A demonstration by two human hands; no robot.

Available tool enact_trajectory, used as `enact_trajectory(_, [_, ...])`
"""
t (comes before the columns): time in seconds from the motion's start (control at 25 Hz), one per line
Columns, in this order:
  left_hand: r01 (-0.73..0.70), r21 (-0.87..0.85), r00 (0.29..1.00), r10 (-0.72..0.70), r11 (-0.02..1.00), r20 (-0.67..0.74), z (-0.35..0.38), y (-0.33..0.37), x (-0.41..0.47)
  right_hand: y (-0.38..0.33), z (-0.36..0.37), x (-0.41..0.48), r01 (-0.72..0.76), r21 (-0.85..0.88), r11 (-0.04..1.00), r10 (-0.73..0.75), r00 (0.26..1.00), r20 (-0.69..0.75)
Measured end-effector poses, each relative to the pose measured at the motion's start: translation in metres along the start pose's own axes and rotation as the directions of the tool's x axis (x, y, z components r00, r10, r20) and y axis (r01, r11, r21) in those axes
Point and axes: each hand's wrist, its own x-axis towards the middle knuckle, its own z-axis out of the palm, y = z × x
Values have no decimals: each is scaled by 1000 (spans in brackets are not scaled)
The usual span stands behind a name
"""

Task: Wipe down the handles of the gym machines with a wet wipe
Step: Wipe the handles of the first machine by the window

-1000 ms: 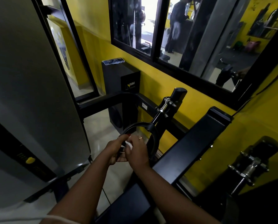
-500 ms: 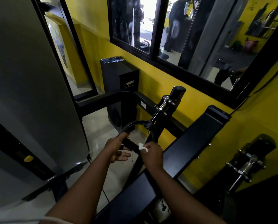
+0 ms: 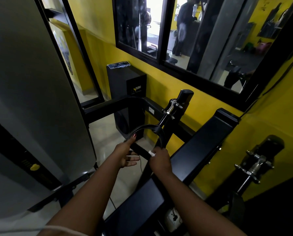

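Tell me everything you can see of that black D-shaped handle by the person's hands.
The handle is black and matte: a curved arc closed by a straight bar, hung from a black rod. The left hand touches one end of the arc; the right hand grips the bar through a white wipe.

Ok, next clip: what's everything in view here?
handle: one, black, centre
wipe: one, white, on the handle's bar
panel: one, grey, left
knob: one, yellow, low on the panel
box: one, black, by the yellow wall
window: one, black-framed, upper wall
beam: one, black, right of the hands
clips: two, silver, above the handle and far right
left hand: thumb on the handle's curve, fingers straight
right hand: grips the wipe on the bar
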Motion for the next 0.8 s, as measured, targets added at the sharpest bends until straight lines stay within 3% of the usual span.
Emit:
enact_trajectory(0.12, [21, -87, 999, -23, 996, -24, 8, 0, -13, -13, -12, -6, -135, -83, 987, 141, 987, 78])
enact_trajectory(0.2, [2, -132, 995, -15, 991, -100, 13, 0, -26, -22, -20, -19, -156, 51, 987, 154, 987, 36])
enact_trajectory(0.24, [-10, -140, 987, -13, 990, -157, 15, -1, -33, -25, -24, -28, -189, 215, 958, 189, 982, 22])
enact_trajectory(0.32, [-47, -122, 972, 17, 991, -236, 20, -3, -48, -30, -33, -46, -292, 571, 767, 292, 952, 94])
enact_trajectory(0.36, [-73, -92, 969, 49, 993, -242, 22, -6, -56, -32, -39, -55, -332, 679, 654, 310, 937, 159])
enact_trajectory(0.44, [-128, -11, 979, 125, 992, -163, 30, -14, -73, -35, -49, -70, -365, 767, 527, 296, 925, 237])
enact_trajectory(0.6, [-257, 12, 965, 256, 966, 48, 48, -35, -113, -29, -75, -106, -311, 857, 411, 208, 947, 245])
enact_trajectory(0.8, [-344, -185, 922, 368, 921, 119, 70, -61, -175, 0, -105, -164, -61, 859, 508, 68, 997, 31])
